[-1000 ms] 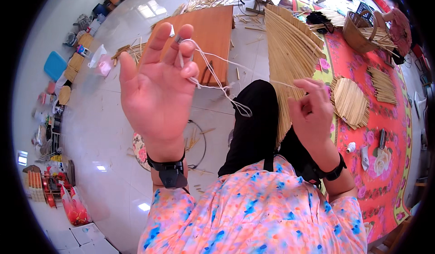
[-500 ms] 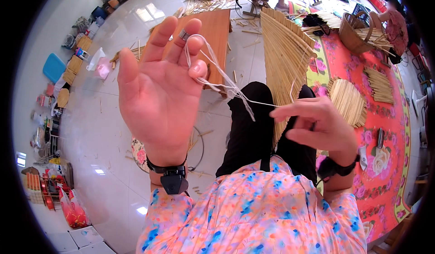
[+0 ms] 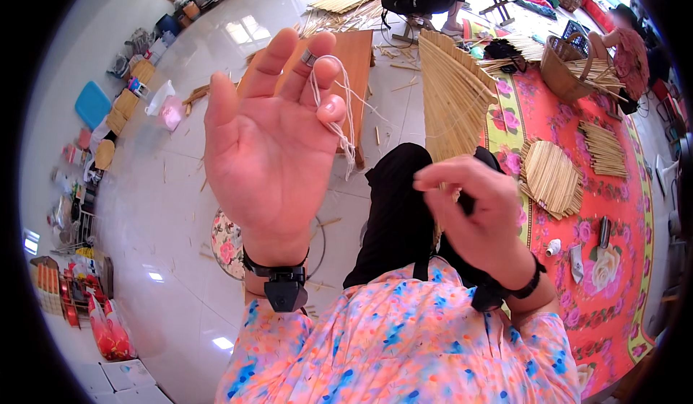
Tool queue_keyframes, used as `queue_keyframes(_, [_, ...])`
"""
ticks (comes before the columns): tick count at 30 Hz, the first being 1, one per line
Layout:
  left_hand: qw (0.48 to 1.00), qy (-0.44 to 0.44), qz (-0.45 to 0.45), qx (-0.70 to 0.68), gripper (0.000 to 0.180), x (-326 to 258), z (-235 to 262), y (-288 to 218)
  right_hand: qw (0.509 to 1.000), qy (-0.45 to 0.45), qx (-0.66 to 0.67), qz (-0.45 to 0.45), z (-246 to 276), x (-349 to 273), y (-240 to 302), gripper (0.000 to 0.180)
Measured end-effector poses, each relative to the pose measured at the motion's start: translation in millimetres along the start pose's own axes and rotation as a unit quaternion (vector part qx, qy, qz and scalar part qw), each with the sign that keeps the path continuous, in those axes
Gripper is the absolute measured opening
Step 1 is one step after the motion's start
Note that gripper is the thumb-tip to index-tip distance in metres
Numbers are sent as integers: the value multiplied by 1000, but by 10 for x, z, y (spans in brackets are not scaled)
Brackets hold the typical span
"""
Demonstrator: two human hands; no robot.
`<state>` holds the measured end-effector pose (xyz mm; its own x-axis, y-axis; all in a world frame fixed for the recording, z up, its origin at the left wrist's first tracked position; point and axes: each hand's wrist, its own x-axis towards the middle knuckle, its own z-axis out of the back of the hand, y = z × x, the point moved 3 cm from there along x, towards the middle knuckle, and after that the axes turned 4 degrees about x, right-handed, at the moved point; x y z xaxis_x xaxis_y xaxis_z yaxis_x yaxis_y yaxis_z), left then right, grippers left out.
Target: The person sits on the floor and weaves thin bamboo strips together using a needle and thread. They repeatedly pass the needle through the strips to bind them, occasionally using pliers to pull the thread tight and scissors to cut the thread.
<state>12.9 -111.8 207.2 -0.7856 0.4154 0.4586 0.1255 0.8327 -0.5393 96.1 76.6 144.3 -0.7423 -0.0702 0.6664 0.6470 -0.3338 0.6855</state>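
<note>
My left hand (image 3: 278, 144) is raised palm up, thumb and first fingers stretched out. Its last two fingers curl over a loop of white thread (image 3: 349, 141), which dangles beside the palm; a metal band sits on one finger. Lower and to the right, my right hand (image 3: 476, 205) is bent with thumb and forefinger tips close together, slightly blurred. Whatever they pinch is too small to make out. Beyond this hand a tan, pleated, fan-shaped straw piece (image 3: 453, 90) rises from between my knees. A faint strand arcs from the left hand toward it.
A brown wooden table (image 3: 359, 65) stands ahead. On the red floral mat (image 3: 577, 288) at right lie a round straw piece (image 3: 552, 177), a bundle of stalks (image 3: 605, 148) and a small white spool (image 3: 554, 247). A wicker basket (image 3: 567, 68) holds stalks; two people sit farther back.
My right hand has moved down and left, its fingertips drawing together. The thread between my hands has gone from taut to slack. My left hand has shifted slightly right. The white spool has come into view.
</note>
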Motion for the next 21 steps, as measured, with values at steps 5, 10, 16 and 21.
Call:
queue_keyframes(5, [1000, 9, 15, -15, 60, 6, -26, 123, 996, -24, 60, -57, -381, 92, -165, 23])
queue_keyframes(10, [999, 10, 30, -16, 59, 31, 8, 226, 974, 3, 193, -123, -504, 90, -249, 15])
queue_keyframes(16, [991, -56, -26, 122, 49, 67, 171, 196, 918, 135, 285, -241, -277, 2, -191, 10])
queue_keyframes(21, [842, -84, 18, 533, 29, -44, 860, 66, 927, 271, 131, -222, 300, -145, -47, 9])
